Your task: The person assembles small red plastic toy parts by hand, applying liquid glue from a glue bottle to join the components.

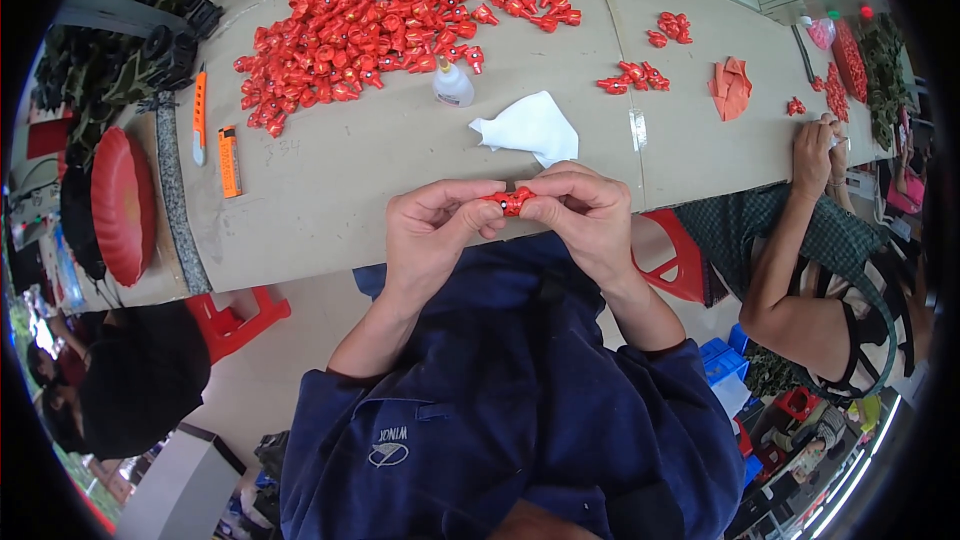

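Note:
A small shiny red plastic piece (512, 202), with a dark spot on it, is held level just above the near edge of the table. The thumb and fingers of my left hand (432, 230) pinch its left end. My right hand (588, 215) pinches the other end between thumb and forefinger. The fingertips cover both ends of the piece. Beyond my hands lies a crumpled white cloth or paper (530, 128). Behind that stands a small clear squeeze bottle (453, 86). A large heap of similar red pieces (350, 35) spreads across the far side.
An orange utility knife (200, 118) and an orange-black case (230, 162) lie at left, near a red basin (125, 205). Small groups of red pieces (635, 77) and an orange-red cloth (731, 89) lie at right. There a co-worker's hand (812, 153) rests at the table edge.

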Motion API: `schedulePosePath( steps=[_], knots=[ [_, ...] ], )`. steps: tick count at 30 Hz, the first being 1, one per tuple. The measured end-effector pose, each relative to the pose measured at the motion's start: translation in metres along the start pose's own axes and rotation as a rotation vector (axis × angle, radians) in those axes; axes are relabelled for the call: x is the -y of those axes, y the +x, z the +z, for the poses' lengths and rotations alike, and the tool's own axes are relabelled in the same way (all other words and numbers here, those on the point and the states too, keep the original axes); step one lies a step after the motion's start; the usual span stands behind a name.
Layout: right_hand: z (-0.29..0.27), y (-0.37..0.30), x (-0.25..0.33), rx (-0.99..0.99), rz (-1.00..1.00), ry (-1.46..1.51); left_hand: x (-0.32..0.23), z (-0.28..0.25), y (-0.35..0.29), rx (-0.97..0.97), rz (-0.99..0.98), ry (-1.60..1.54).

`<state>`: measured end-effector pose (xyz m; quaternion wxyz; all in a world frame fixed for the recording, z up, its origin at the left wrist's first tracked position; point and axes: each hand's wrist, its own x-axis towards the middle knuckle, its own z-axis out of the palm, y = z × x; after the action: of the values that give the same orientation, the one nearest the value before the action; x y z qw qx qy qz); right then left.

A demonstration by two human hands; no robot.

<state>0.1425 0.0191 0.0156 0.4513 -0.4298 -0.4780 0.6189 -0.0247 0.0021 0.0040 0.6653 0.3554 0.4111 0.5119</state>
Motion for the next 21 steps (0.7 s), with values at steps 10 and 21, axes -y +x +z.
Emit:
schedulePosePath(
  steps=[10, 21],
  knots=[
    [-0.005, 0.004, 0.001, 0.034, -0.482, -0.457, -0.007, -0.003, -0.002, 0.027, 0.022, 0.069],
    [-0.009, 0.001, -0.001, 0.068, -0.802, -0.607, -0.009, -0.005, 0.001, 0.166, 0.162, 0.25]
  ],
)
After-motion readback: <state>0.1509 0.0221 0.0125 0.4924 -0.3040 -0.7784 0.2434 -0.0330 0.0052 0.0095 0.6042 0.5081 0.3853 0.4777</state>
